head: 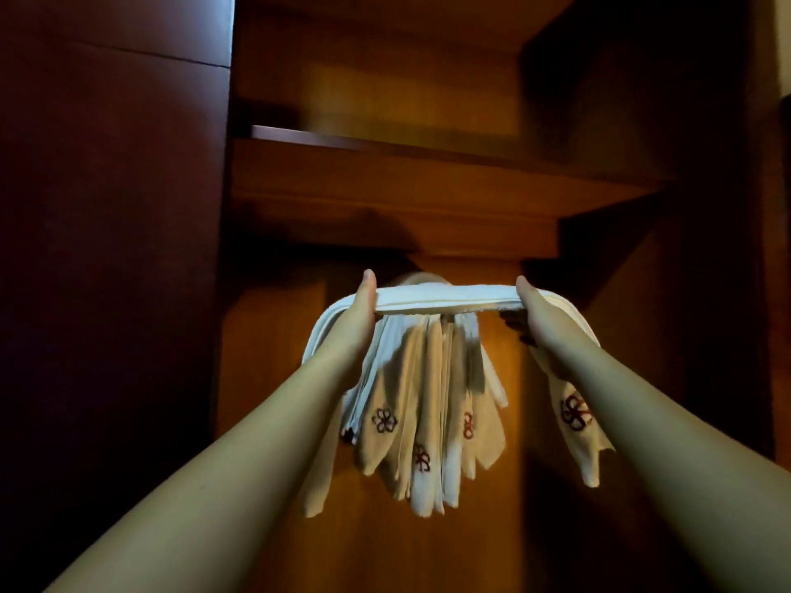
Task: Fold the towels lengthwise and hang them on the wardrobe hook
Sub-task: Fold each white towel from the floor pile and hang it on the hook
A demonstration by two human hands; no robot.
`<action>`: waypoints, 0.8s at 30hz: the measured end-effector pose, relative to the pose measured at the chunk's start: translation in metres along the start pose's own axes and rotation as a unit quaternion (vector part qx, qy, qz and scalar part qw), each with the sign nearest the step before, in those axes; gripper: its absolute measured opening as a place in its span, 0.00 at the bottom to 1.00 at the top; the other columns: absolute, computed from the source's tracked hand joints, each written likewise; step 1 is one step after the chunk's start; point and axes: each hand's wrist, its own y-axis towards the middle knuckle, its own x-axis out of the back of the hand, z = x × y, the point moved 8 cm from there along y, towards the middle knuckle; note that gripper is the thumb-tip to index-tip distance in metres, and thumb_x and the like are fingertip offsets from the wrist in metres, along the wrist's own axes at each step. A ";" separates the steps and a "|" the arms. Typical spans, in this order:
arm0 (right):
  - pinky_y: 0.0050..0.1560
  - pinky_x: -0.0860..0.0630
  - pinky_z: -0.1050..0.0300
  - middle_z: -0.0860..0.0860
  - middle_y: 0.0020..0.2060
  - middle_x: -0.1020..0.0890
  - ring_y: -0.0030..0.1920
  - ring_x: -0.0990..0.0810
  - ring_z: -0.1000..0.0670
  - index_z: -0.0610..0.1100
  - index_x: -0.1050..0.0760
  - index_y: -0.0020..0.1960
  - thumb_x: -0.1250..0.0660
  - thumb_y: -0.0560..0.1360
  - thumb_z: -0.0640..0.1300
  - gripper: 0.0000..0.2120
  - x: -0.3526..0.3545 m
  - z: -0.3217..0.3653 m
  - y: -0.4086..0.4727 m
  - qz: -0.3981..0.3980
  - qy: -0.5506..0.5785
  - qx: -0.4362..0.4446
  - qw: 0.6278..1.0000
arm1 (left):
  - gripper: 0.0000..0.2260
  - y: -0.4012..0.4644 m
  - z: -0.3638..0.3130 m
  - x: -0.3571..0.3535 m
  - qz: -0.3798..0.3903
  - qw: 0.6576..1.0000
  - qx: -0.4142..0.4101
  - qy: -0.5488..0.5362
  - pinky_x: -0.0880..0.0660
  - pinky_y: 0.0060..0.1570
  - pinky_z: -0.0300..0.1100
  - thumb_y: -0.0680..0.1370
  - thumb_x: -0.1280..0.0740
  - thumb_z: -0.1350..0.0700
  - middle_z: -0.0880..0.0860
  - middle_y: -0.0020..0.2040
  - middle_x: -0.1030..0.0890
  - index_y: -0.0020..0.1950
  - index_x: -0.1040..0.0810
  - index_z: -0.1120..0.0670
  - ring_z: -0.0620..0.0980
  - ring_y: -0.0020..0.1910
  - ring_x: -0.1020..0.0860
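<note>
Item: folded white towel (445,298), stretched level between your hands inside the wardrobe (385,173). Your left hand (357,318) grips its 9 o'clock end, right hand (540,318) its 3 o'clock end, thumbs on top. Hanging towels (421,404) sit directly at 6 o'clock.

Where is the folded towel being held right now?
In the head view, the folded towel is stretched between the left hand and right hand, just above the already hung towels, below the wardrobe shelf.
</note>
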 end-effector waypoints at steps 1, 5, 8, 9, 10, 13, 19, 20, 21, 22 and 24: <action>0.61 0.28 0.50 0.51 0.56 0.17 0.53 0.18 0.55 0.53 0.22 0.51 0.43 0.79 0.68 0.22 -0.003 0.004 0.014 -0.002 -0.001 0.010 1.000 | 0.29 0.011 -0.001 -0.002 0.002 1.000 0.010 0.004 0.24 0.62 0.43 0.81 0.47 0.33 0.57 0.56 0.15 0.55 0.18 0.54 0.49 0.56 0.17; 0.72 0.33 0.42 0.48 0.64 0.20 0.64 0.22 0.46 0.49 0.26 0.70 0.44 0.77 0.72 0.33 -0.012 0.007 0.061 0.026 -0.007 0.009 1.000 | 0.34 0.046 -0.011 -0.007 -0.019 0.999 0.009 0.024 0.26 0.64 0.50 0.80 0.48 0.31 0.60 0.56 0.15 0.64 0.20 0.56 0.55 0.58 0.17; 0.71 0.32 0.43 0.46 0.64 0.20 0.64 0.22 0.45 0.48 0.27 0.71 0.44 0.78 0.71 0.33 -0.020 0.007 0.084 0.044 0.000 0.010 0.999 | 0.33 0.063 -0.012 -0.008 -0.034 0.999 0.015 0.024 0.23 0.56 0.48 0.79 0.46 0.30 0.58 0.50 0.13 0.61 0.19 0.56 0.55 0.53 0.16; 0.70 0.31 0.44 0.46 0.64 0.20 0.63 0.21 0.46 0.48 0.26 0.70 0.44 0.78 0.71 0.33 -0.022 0.004 0.096 0.050 0.005 0.012 0.999 | 0.33 0.072 -0.011 -0.010 -0.042 0.999 0.014 0.022 0.23 0.52 0.47 0.79 0.45 0.29 0.57 0.48 0.13 0.59 0.18 0.55 0.54 0.51 0.16; 0.68 0.31 0.45 0.46 0.64 0.20 0.63 0.21 0.46 0.48 0.25 0.69 0.44 0.78 0.70 0.32 -0.024 0.001 0.108 0.051 0.009 0.009 0.999 | 0.33 0.081 -0.009 -0.011 -0.044 0.999 0.019 0.023 0.23 0.49 0.46 0.78 0.45 0.29 0.57 0.47 0.13 0.59 0.18 0.55 0.54 0.50 0.15; 0.70 0.32 0.44 0.46 0.66 0.21 0.65 0.22 0.44 0.48 0.26 0.71 0.43 0.77 0.71 0.34 -0.032 -0.013 0.138 0.060 0.021 -0.010 0.998 | 0.33 0.104 -0.002 -0.014 -0.055 0.998 0.038 0.016 0.21 0.31 0.39 0.78 0.45 0.29 0.56 0.42 0.13 0.55 0.18 0.55 0.52 0.40 0.14; 0.72 0.34 0.42 0.45 0.69 0.23 0.68 0.25 0.42 0.47 0.29 0.73 0.44 0.78 0.70 0.35 -0.037 -0.039 0.168 0.067 0.020 -0.028 0.997 | 0.33 0.129 0.014 -0.019 -0.086 0.995 0.043 0.022 0.20 0.54 0.50 0.78 0.45 0.29 0.58 0.47 0.13 0.58 0.18 0.56 0.55 0.46 0.14; 0.72 0.34 0.43 0.45 0.69 0.24 0.68 0.25 0.42 0.46 0.29 0.73 0.44 0.79 0.70 0.34 -0.038 -0.041 0.170 0.067 0.020 -0.027 0.997 | 0.32 0.132 0.016 -0.017 -0.093 0.995 0.039 0.019 0.23 0.61 0.52 0.79 0.45 0.30 0.59 0.51 0.14 0.61 0.19 0.56 0.57 0.51 0.15; 0.73 0.35 0.42 0.45 0.70 0.24 0.69 0.26 0.42 0.46 0.29 0.73 0.43 0.79 0.69 0.34 -0.040 -0.044 0.171 0.070 0.021 -0.026 0.997 | 0.31 0.132 0.020 -0.015 -0.101 0.994 0.037 0.014 0.24 0.64 0.53 0.80 0.44 0.32 0.60 0.53 0.15 0.62 0.20 0.56 0.57 0.54 0.17; 0.73 0.35 0.42 0.45 0.70 0.25 0.69 0.26 0.43 0.47 0.28 0.73 0.43 0.79 0.69 0.33 -0.043 -0.047 0.172 0.074 0.021 -0.023 0.997 | 0.29 0.132 0.023 -0.011 -0.110 0.993 0.032 0.003 0.25 0.64 0.53 0.80 0.43 0.33 0.60 0.54 0.15 0.63 0.20 0.56 0.58 0.55 0.17; 0.67 0.30 0.45 0.47 0.64 0.21 0.61 0.21 0.45 0.49 0.22 0.63 0.42 0.79 0.67 0.27 -0.051 -0.052 0.170 0.084 0.022 -0.017 0.996 | 0.26 0.132 0.031 -0.001 -0.126 0.992 0.025 -0.017 0.24 0.62 0.50 0.81 0.41 0.36 0.60 0.53 0.15 0.62 0.20 0.56 0.58 0.53 0.17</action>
